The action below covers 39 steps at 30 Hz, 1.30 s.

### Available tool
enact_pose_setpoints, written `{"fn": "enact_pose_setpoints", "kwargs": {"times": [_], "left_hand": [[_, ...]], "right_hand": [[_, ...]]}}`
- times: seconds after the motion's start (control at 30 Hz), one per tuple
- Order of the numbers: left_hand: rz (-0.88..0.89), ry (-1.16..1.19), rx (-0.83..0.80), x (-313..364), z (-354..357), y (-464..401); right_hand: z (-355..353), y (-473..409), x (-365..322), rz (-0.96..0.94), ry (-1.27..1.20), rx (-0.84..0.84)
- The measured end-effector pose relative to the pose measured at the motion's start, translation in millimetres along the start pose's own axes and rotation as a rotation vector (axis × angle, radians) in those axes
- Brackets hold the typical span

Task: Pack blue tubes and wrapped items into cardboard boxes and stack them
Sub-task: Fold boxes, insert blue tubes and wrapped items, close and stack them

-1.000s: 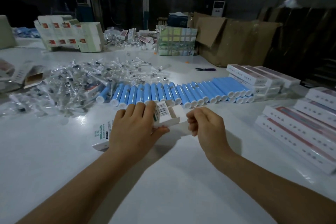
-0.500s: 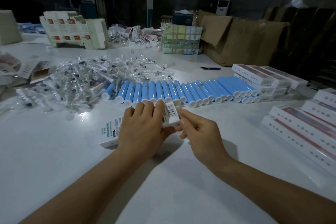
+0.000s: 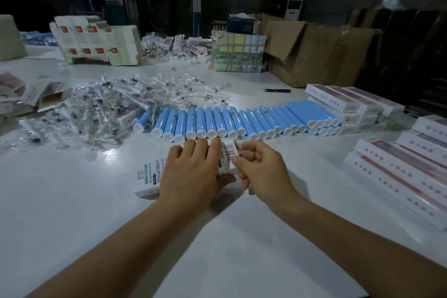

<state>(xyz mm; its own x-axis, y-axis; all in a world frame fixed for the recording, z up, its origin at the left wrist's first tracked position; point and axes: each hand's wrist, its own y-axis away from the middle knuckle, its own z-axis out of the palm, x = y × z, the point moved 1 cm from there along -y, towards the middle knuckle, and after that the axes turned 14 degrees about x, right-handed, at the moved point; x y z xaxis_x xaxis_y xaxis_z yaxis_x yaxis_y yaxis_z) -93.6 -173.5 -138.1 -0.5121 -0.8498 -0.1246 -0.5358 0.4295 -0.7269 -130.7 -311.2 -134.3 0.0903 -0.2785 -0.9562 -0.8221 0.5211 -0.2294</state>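
Note:
A long white carton (image 3: 148,176) lies on the white table (image 3: 72,213) in front of me. My left hand (image 3: 193,172) grips its middle from above, fingers curled over the top. At the carton's right end, my right hand (image 3: 256,167) pinches the end flap with the barcode. Behind the hands lies a row of several blue tubes (image 3: 232,123) with white caps. A heap of clear-wrapped items (image 3: 101,109) spreads to the left of the tubes.
Packed white cartons are stacked at the right (image 3: 396,167) and behind the tubes (image 3: 348,104). Flat unfolded cartons (image 3: 96,41) stand at the back left. A large brown cardboard box (image 3: 319,53) sits at the back right. A dark pen (image 3: 278,91) lies near it.
My right hand moved left to the carton's open end and folded the end flap shut against it. My left hand kept its hold on the carton.

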Motion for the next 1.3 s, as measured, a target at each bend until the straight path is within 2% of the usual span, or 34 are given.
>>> {"fn": "enact_pose_setpoints", "kwargs": {"times": [0.33, 0.4, 0.47, 0.5, 0.57, 0.63, 0.67, 0.7, 0.77, 0.83, 0.93, 0.97, 1.03, 1.2, 1.3], "left_hand": [[-0.004, -0.023, -0.032, 2.0, 2.3, 0.2], [-0.009, -0.022, -0.012, 1.4, 3.1, -0.3], [-0.025, 0.001, 0.022, -0.1, 2.9, -1.3], [-0.040, 0.021, 0.038, -0.9, 2.1, -2.1], [-0.075, 0.050, 0.065, -1.8, -0.3, -3.8], [-0.084, 0.065, 0.096, -0.4, -1.5, -4.5], [-0.077, 0.072, 0.110, 1.2, -1.5, -4.4], [-0.068, 0.073, 0.110, 2.4, -1.4, -4.1], [-0.055, 0.048, 0.087, 4.5, -1.7, -3.8], [-0.039, -0.006, 0.070, 7.1, -3.7, -2.6], [0.026, -0.056, 0.015, 16.1, -4.5, 1.2], [0.049, -0.071, -0.008, 18.6, -4.1, 2.8], [0.068, -0.105, -0.030, 20.6, -6.2, 3.9], [0.067, -0.105, 0.050, 22.2, -6.3, 4.2], [0.067, -0.114, 0.100, 21.1, -4.8, 4.8]], "right_hand": [[7.1, 1.5, 2.6, -0.071, 0.058, -0.071], [4.3, -0.5, 1.6, -0.208, 0.172, -0.021], [-0.9, -6.8, 0.2, -0.313, 0.233, 0.138], [-3.7, -10.8, -0.4, -0.267, 0.177, 0.227], [-6.5, -17.4, -1.9, 0.073, -0.139, 0.253], [-2.2, -17.9, -1.0, 0.507, -0.626, 0.015], [-0.4, -15.5, -0.7, 0.634, -0.758, -0.086], [0.5, -13.7, 0.0, 0.661, -0.814, -0.169], [3.5, -11.3, 0.6, 0.550, -0.814, -0.262], [7.1, -9.9, 4.0, 0.384, -0.703, -0.218], [9.1, -2.1, 7.8, 0.095, -0.237, -0.045], [10.0, 2.1, 8.1, -0.007, -0.081, -0.025], [12.0, 7.6, 8.6, -0.113, 0.079, -0.022], [11.3, 8.7, 8.0, -0.143, 0.175, -0.043], [8.0, 6.2, 4.8, -0.011, 0.037, -0.080]]}}
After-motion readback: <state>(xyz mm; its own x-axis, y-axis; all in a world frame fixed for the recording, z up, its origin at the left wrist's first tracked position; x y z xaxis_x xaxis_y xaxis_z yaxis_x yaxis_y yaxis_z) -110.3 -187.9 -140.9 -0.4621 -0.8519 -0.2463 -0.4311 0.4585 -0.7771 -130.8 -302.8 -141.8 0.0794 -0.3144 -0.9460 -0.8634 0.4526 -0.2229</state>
